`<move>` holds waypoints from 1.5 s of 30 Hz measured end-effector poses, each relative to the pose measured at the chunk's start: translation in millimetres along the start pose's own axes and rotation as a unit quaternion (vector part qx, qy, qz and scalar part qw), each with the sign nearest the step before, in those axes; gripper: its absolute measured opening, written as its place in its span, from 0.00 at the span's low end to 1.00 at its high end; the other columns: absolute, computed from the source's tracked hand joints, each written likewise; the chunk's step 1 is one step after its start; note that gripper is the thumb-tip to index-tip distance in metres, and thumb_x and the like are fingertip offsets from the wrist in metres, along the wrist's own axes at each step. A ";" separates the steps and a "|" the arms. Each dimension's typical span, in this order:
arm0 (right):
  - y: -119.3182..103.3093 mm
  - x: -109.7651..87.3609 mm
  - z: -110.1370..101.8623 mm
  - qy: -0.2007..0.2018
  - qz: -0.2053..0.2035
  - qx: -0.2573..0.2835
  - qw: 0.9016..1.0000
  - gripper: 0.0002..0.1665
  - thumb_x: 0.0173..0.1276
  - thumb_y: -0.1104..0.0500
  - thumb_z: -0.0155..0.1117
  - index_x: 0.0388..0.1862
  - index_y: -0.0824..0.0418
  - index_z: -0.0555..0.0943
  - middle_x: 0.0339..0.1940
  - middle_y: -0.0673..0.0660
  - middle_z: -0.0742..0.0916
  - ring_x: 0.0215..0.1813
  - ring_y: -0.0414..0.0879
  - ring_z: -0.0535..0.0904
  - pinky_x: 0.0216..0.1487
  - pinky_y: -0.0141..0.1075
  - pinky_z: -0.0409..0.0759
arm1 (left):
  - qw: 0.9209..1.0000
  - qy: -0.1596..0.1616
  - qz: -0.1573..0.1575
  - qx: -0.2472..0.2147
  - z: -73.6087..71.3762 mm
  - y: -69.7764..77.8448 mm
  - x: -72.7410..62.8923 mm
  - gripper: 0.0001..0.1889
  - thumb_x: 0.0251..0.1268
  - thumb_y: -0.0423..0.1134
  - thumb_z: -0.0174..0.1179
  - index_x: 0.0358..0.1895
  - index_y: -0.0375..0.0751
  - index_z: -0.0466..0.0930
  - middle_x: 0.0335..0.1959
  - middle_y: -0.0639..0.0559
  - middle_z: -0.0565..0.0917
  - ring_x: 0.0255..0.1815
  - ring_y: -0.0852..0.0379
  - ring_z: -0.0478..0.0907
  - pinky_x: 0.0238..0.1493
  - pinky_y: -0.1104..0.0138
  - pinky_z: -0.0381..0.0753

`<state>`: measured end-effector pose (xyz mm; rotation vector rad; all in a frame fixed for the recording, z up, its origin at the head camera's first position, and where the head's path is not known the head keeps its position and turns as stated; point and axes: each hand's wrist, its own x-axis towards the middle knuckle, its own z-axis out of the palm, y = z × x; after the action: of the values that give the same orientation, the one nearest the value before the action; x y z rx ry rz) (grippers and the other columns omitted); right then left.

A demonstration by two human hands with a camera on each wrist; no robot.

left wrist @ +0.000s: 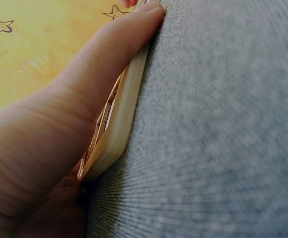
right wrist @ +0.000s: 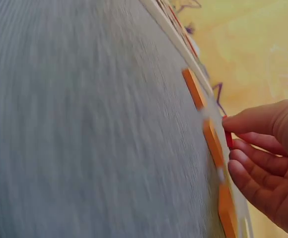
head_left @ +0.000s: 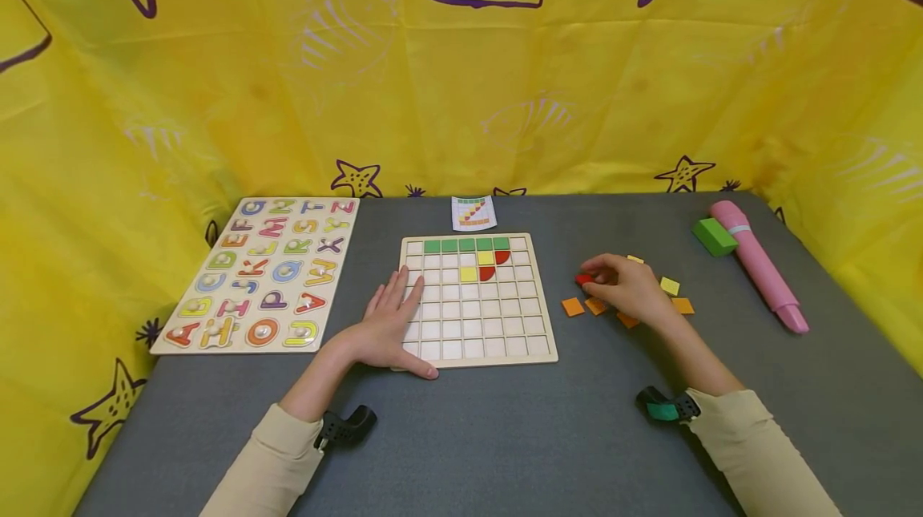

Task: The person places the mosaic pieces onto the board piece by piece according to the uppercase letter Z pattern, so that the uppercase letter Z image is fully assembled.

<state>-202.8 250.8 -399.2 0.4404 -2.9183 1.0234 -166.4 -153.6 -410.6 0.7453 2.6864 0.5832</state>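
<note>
A wooden grid board (head_left: 505, 328) lies in the middle of the table. Near its top run several green square tiles (head_left: 467, 245); below them sit two yellow squares (head_left: 469, 274) and two red quarter-circle tiles (head_left: 501, 257). My left hand (head_left: 385, 329) rests spread on the board's left edge, its thumb (left wrist: 119, 42) along the front-left corner. Right of the board, my right hand (head_left: 626, 286) pinches a red tile (head_left: 583, 280) between thumb and fingers; the right wrist view shows the red tile (right wrist: 228, 134) edge-on. Loose orange tiles (head_left: 573, 307) and yellow tiles (head_left: 670, 286) lie around that hand.
An alphabet puzzle board (head_left: 248, 288) with knobbed letters lies at the left. Behind the grid board is a small pattern card (head_left: 473, 214). At the right are a green block (head_left: 715, 237) and a pink marker-shaped object (head_left: 760, 264). A yellow cloth (head_left: 461, 100) hangs behind the table.
</note>
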 end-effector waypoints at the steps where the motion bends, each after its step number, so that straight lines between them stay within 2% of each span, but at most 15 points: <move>1: -2.6 1.5 3.0 -0.003 -0.001 0.008 1.000 0.16 0.63 0.60 0.70 0.50 0.63 0.83 0.35 0.56 0.85 0.37 0.48 0.77 0.36 0.38 0.73 | 1.000 0.002 0.002 -0.003 0.1 0.0 -0.3 0.71 0.39 0.66 0.74 0.77 0.30 0.37 0.76 0.29 0.30 0.77 0.36 0.25 0.71 0.42 0.33; 8: -26.2 13.9 24.4 -0.023 -0.010 0.057 0.998 0.16 0.63 0.58 0.71 0.49 0.61 0.84 0.34 0.55 0.84 0.34 0.47 0.77 0.30 0.34 0.75 | 1.000 -0.005 -0.004 0.011 0.4 -0.9 1.0 0.73 0.38 0.68 0.73 0.78 0.33 0.35 0.77 0.32 0.28 0.77 0.38 0.23 0.72 0.44 0.32; 12: -41.6 20.7 35.4 -0.030 -0.029 0.071 0.997 0.17 0.61 0.58 0.73 0.48 0.62 0.84 0.35 0.54 0.85 0.36 0.46 0.78 0.35 0.34 0.77 | 1.000 -0.002 0.000 0.012 0.9 -2.1 1.5 0.73 0.38 0.68 0.73 0.77 0.32 0.35 0.76 0.31 0.28 0.77 0.38 0.24 0.72 0.44 0.33; 18: -60.2 28.7 50.9 -0.052 -0.049 0.079 0.994 0.15 0.60 0.59 0.72 0.46 0.61 0.84 0.33 0.52 0.84 0.35 0.46 0.77 0.35 0.37 0.75 | 1.000 -0.002 0.000 0.014 0.6 -2.3 1.3 0.73 0.38 0.68 0.73 0.77 0.32 0.35 0.77 0.31 0.28 0.77 0.38 0.24 0.72 0.44 0.32; 25: -79.8 35.3 68.8 -0.078 -0.071 0.099 0.989 0.15 0.59 0.61 0.72 0.46 0.60 0.84 0.35 0.52 0.84 0.40 0.46 0.78 0.44 0.39 0.77 | 1.000 -0.004 0.000 0.009 0.2 -0.9 1.1 0.72 0.38 0.68 0.73 0.78 0.32 0.35 0.77 0.31 0.29 0.77 0.38 0.24 0.72 0.44 0.32; 32: -91.7 45.6 83.3 -0.089 -0.145 0.077 0.982 0.14 0.60 0.64 0.72 0.46 0.61 0.84 0.36 0.52 0.84 0.39 0.45 0.77 0.44 0.38 0.79 | 1.000 -0.006 -0.001 0.007 -1.2 -0.4 0.4 0.72 0.38 0.68 0.73 0.78 0.32 0.35 0.76 0.31 0.28 0.77 0.38 0.23 0.72 0.44 0.32; 36: -96.8 50.1 87.5 -0.096 -0.179 0.058 0.977 0.14 0.61 0.65 0.71 0.47 0.61 0.84 0.40 0.52 0.85 0.41 0.45 0.78 0.45 0.39 0.78 | 1.000 -0.006 -0.002 0.002 -0.7 -0.6 0.3 0.73 0.38 0.68 0.73 0.78 0.33 0.35 0.77 0.31 0.28 0.77 0.38 0.24 0.72 0.44 0.32; 39: -99.8 51.5 88.3 -0.097 -0.185 0.053 0.977 0.15 0.61 0.66 0.70 0.48 0.61 0.84 0.44 0.53 0.86 0.44 0.46 0.79 0.47 0.39 0.78 | 1.000 -0.004 -0.001 0.000 -0.6 -0.4 0.1 0.73 0.38 0.68 0.73 0.78 0.33 0.34 0.76 0.31 0.28 0.77 0.38 0.24 0.72 0.43 0.32; 45: -100.3 53.0 88.7 -0.090 -0.177 0.040 0.979 0.14 0.60 0.64 0.72 0.47 0.62 0.84 0.41 0.53 0.87 0.43 0.44 0.80 0.47 0.38 0.78 | 1.000 -0.004 0.000 0.001 -0.7 -0.7 0.2 0.73 0.39 0.68 0.73 0.78 0.34 0.33 0.77 0.32 0.27 0.77 0.38 0.24 0.72 0.44 0.32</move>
<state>-220.0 107.8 -401.9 1.0638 -2.7977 1.0975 -167.1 -154.3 -410.4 0.7464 2.6788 0.5772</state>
